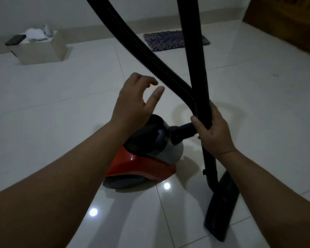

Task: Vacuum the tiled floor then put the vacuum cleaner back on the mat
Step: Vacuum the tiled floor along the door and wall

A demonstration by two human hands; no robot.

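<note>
1. You stand over a glossy white tiled floor (61, 97); ceiling lights glint off the tiles near you.
2. The red and grey vacuum cleaner (143, 158) sits on the bare tiles mid-floor, well apart from the mat (175, 42), which lies by the far wall's skirting.
3. Your right hand (211, 133) has its grip closed around the black wand (195, 68), floor head (222, 206) resting on the tiles.
4. Your left hand (134, 101) hovers spread, grip empty, near the ribbed hose (147, 52).
5. A cardboard box (41, 49) stands in the far left corner.
</note>
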